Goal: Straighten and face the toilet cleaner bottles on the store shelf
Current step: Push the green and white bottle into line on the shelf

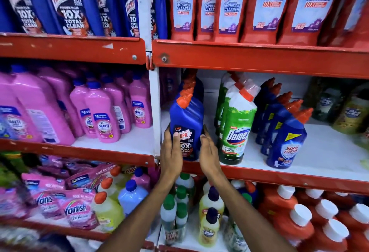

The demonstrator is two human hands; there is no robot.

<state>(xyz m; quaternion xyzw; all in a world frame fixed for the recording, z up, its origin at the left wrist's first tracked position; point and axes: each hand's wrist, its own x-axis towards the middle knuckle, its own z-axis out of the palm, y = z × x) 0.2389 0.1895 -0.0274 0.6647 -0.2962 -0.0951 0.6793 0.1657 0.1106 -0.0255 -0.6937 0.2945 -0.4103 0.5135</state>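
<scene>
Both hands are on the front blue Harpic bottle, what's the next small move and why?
Probably let go and move to the Domex bottle: the Harpic bottle, gripped by left hand and right hand, stands at the shelf front, label facing out.

blue Harpic bottle (186, 125) | upright, label forward (orange cap) | front of middle shelf (323, 151), leftmost row

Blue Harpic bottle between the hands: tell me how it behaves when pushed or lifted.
The Harpic bottle is tall on a narrow base, so a high push would probably tip it. Its glossy plastic looks stiff, perhaps slippery; the left hand and right hand gripping its sides suit that. Likely heavy if full; the fill is hidden.
</scene>
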